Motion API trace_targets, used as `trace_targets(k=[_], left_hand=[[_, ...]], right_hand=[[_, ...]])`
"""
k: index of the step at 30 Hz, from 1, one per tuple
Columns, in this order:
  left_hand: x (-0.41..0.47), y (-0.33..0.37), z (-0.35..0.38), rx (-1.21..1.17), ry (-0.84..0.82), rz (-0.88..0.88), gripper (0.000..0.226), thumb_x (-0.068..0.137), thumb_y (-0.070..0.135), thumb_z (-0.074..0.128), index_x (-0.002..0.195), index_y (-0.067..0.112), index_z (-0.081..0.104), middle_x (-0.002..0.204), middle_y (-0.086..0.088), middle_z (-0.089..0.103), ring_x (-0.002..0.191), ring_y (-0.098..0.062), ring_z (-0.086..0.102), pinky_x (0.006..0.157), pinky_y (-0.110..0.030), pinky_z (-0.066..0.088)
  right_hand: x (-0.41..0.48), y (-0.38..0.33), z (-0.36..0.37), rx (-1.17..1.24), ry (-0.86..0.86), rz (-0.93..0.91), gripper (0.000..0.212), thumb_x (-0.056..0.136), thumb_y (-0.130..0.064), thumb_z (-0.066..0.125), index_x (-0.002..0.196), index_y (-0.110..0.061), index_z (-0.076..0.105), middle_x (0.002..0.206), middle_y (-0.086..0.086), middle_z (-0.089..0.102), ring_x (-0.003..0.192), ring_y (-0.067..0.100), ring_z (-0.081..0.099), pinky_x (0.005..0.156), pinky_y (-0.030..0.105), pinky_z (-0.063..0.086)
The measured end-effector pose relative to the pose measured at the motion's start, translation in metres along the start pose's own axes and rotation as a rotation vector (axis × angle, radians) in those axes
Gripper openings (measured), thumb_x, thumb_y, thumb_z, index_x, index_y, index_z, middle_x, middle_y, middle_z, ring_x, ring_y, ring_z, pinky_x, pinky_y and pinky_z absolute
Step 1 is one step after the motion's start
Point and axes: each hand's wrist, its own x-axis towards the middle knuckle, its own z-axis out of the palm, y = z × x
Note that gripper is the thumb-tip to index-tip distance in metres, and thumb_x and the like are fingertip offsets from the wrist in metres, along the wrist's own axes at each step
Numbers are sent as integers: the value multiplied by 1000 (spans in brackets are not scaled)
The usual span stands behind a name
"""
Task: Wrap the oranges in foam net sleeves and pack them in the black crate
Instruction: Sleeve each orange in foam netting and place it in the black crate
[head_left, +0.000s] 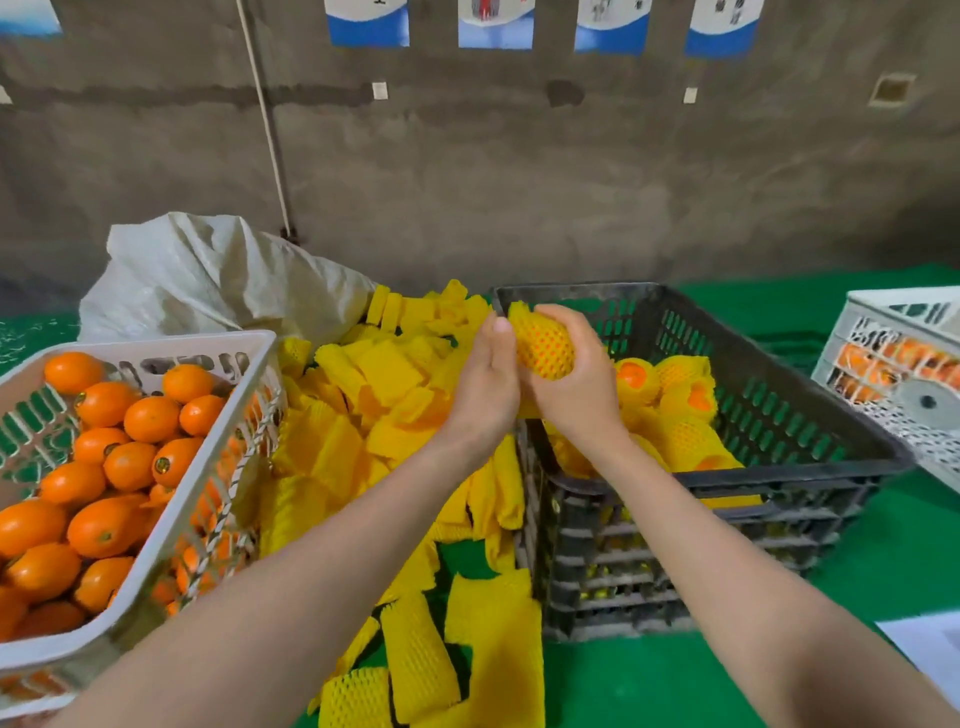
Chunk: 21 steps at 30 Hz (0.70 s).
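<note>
While the right hand (576, 384) curls round an orange (543, 345) that sits inside a yellow net sleeve (519, 314), the left hand (485, 384) stands close against it, thumb straight and touching the sleeve's open end; its other fingers are hidden behind the palm, so I cannot tell whether they grip anything. Both hands are held above the near left corner of the black crate (675, 545), with the fruit over its rim. Inside the crate lie several oranges already in sleeves (680, 436), heaped towards the left and middle. Just left of the crate a loose pile of empty sleeves (384, 374) spreads across the green table cover (883, 561) and runs down to the near edge. Further left, a white basket (171, 343) holds bare oranges (104, 525), and a pale sack (208, 275) slumps behind it. At the far right stands another white crate (893, 415) with orange fruit showing through its side
</note>
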Motion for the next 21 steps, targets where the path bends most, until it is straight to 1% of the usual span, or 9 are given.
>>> trace_targets(k=[2,4,7,8,10,12,15,18,21], left_hand=[[6,-11,23,193,50,12,42,103,21,33,142,4,35,144,-7,42,135,-16,36,103,-21,25],[15,-25,42,432,-55,45,41,99,11,41,139,3,37,139,-15,48,129,-30,44,96,-26,31],[22,-38,63,904,-400,157,43,94,11,50,135,9,39,122,-18,56,110,-39,54,79,-43,44],[23,-41,67,1035,-484,198,44,93,11,50,135,12,37,117,-17,57,105,-39,56,71,-43,44],[24,-47,69,1191,-571,247,46,91,11,50,135,13,38,108,-15,59,92,-36,58,55,-36,39],[25,-50,69,1257,-584,269,42,89,12,50,131,13,44,104,-14,61,87,-34,58,51,-32,34],[26,-53,68,1248,-581,241,40,88,13,54,128,14,49,105,-13,62,91,-34,60,60,-35,43],[28,-55,66,1152,-536,221,41,89,18,55,130,17,50,107,-11,64,95,-32,61,69,-36,48],[28,-57,64,1064,-496,223,36,91,27,55,127,19,55,101,-10,68,96,-29,61,71,-35,48]], right_hand=[[19,17,-19,-54,55,96,62,69,-23,76,124,-22,48,119,1,56,112,21,52,93,37,43],[38,36,-36,-121,84,255,66,67,-30,76,122,-24,41,114,4,55,107,25,53,87,37,42],[70,67,-54,-284,43,401,62,67,-32,75,114,-21,37,115,8,51,105,31,52,81,32,37],[81,78,-58,-347,19,417,60,67,-31,75,113,-20,38,117,8,46,104,32,52,79,31,35],[101,99,-62,-449,-27,453,57,69,-30,75,113,-20,41,123,10,36,101,35,53,80,33,39],[117,119,-61,-533,-67,479,58,71,-30,75,118,-20,42,129,12,30,104,39,53,85,38,44],[131,146,-48,-601,-98,477,68,76,-25,75,131,-21,35,139,16,26,115,43,47,91,44,44],[133,169,-32,-642,-159,432,64,84,-26,67,136,-20,31,138,17,31,119,44,43,95,46,41],[131,183,-24,-687,-278,444,66,90,-33,58,145,-25,22,152,16,12,129,48,32,103,49,33]])
